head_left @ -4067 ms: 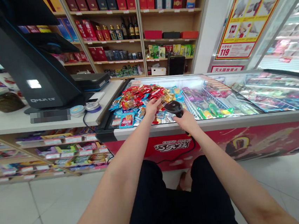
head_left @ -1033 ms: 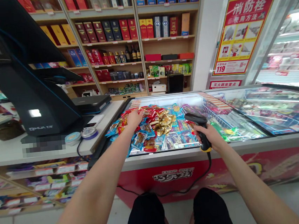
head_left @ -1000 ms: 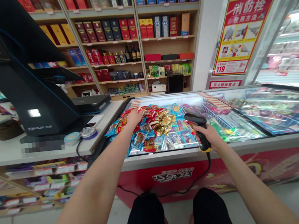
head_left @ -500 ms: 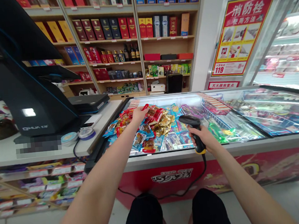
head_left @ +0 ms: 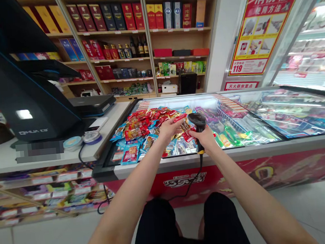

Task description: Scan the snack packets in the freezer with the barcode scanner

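Note:
My left hand (head_left: pixel 169 131) is closed on a red-ended snack packet (head_left: pixel 185 127) with a brown middle, above the pile. My right hand (head_left: pixel 207 138) grips a black handheld barcode scanner (head_left: pixel 197 119), whose head is up beside the packet and whose cable hangs from the handle. The packet's lower red end is beside my right thumb; whether the thumb presses it I cannot tell. Beneath and left of my hands, a heap of red, blue and gold snack packets (head_left: pixel 137 130) lies on the freezer's glass top.
The chest freezer (head_left: pixel 240 152) spans the front, with wrapped goods under its glass. On the left, a counter (head_left: pixel 106 137) holds a black checkout machine (head_left: pixel 43 110), a phone (head_left: pixel 94 127) and small round tubs (head_left: pixel 72 143). Shelves (head_left: pixel 116 32) of boxes and bottles stand behind.
My left hand has moved right, bringing the packet over to the scanner. My right hand has shifted left and turned the scanner more upright. The view has tilted down slightly.

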Demonstrator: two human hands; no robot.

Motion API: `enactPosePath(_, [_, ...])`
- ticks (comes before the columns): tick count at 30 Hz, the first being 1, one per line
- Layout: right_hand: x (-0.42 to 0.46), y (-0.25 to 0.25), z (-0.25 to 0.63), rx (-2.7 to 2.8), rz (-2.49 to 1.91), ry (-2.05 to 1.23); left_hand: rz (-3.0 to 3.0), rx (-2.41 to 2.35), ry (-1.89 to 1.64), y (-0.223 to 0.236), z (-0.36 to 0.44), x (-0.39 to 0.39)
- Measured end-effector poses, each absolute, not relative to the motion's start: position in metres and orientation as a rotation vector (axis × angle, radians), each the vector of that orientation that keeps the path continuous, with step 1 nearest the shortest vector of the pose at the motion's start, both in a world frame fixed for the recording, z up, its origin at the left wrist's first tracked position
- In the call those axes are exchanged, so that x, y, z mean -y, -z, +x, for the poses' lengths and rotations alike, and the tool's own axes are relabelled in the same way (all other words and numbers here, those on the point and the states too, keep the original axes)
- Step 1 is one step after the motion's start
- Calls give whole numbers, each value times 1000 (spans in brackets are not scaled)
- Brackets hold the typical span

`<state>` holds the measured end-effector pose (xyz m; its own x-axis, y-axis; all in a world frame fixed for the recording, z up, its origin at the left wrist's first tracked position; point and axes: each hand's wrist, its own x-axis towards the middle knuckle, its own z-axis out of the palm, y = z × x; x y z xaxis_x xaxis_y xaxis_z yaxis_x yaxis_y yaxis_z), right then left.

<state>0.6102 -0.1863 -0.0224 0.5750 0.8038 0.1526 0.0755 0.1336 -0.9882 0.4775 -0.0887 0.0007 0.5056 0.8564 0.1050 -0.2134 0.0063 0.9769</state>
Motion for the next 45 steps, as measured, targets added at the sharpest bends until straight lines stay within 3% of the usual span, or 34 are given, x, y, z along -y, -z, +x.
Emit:
enactPosePath(4, [188,24,614,785,-1305,-633,1249,-558,-896,17,482,99])
enactPosePath(16, [240,-3,616,1077,-1553,-640,1788,-1033,-1282,38,483,88])
enactPosePath(34, [243,7,601,1017,-1565,-809,1600,-973,-1345,81,489,78])
enactPosePath(45, [244,9,603,997,-1556,-843,1631,-1038,-1300,74,486,84])
